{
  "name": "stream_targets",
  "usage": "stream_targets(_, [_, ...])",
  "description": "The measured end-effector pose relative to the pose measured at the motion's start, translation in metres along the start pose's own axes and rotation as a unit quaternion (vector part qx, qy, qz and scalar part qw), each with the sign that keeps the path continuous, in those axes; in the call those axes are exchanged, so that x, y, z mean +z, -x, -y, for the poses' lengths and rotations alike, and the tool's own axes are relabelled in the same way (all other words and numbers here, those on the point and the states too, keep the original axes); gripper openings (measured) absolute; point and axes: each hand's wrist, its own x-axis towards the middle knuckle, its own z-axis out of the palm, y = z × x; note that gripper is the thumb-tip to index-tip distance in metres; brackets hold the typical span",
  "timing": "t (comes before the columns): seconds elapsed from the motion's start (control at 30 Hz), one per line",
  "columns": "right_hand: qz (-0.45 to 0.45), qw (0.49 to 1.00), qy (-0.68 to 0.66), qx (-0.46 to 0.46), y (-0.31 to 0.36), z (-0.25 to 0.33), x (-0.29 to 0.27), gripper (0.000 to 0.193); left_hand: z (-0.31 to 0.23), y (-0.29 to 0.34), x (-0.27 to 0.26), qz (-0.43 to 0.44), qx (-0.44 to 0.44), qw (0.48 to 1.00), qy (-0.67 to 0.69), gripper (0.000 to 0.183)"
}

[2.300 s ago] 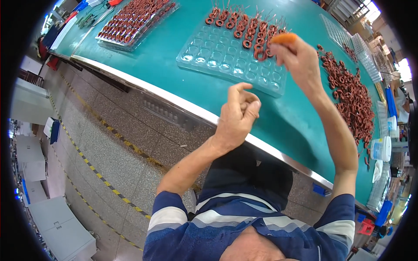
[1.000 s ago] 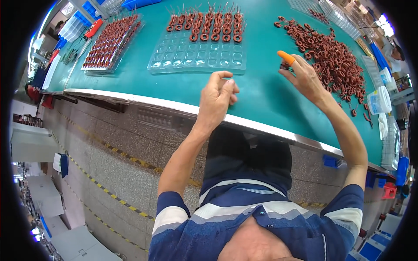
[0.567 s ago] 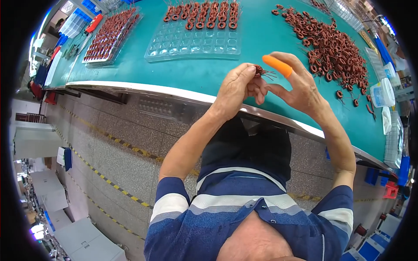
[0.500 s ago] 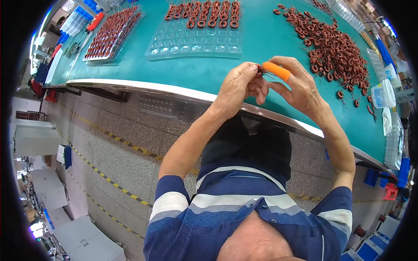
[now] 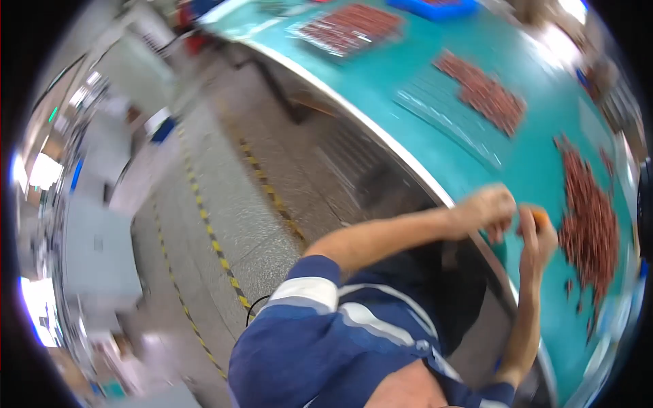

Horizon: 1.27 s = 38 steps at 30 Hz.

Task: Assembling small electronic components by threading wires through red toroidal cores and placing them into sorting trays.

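My left hand is closed above the table's front edge, its fingers curled as when it pinched a reddish-brown wire-wound ring coil in the earlier frame. The coil itself is lost in blur and behind the fingers. Close on its right is my right hand, thumb and forefinger drawn together. An orange finger cot covers that forefinger. Whatever the right fingers pinch is too smeared to make out. Beyond the hands, a big loose heap of ring coils lies on the green table.
A clear plastic tray, part filled with rows of coils, lies past my left hand. Farther left is a full tray of coils. A blue bin stands at the far edge. Yellow-black tape marks the floor.
The whole view has swung left and blurred, so table and hands now appear farther right and tilted. My hands have come slightly apart.
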Motion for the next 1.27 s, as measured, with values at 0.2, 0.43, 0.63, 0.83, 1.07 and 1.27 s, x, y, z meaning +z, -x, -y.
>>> stream_targets(0.2, [0.093, 0.968, -0.230, 0.035, -0.019, 0.007, 0.024, 0.034, -0.017, 0.013, -0.013, -0.067, 0.015, 0.996, 0.054, 0.034])
stream_targets(0.43, [0.076, 0.971, -0.221, 0.046, 0.000, 0.001, 0.007, 0.032, -0.005, 0.010, -0.003, -0.042, 0.011, 0.997, 0.058, 0.031])
stream_targets(0.63, [0.102, 0.976, -0.185, 0.056, -0.001, 0.000, 0.007, 0.032, -0.011, 0.018, -0.006, -0.005, 0.035, 0.999, 0.014, 0.025])
stream_targets(0.83, [0.045, 0.990, -0.105, -0.081, -0.005, -0.007, 0.008, 0.021, -0.006, 0.018, -0.005, -0.021, 0.088, 0.992, -0.083, 0.021])
stream_targets(1.07, [-0.079, 0.958, 0.106, -0.256, 0.003, 0.013, 0.015, 0.016, -0.007, 0.021, 0.008, -0.101, 0.172, 0.927, -0.319, 0.022])
stream_targets(1.27, [0.006, 0.993, -0.042, -0.108, 0.001, 0.002, 0.010, 0.017, -0.008, 0.023, 0.004, -0.048, 0.165, 0.931, -0.321, 0.025])
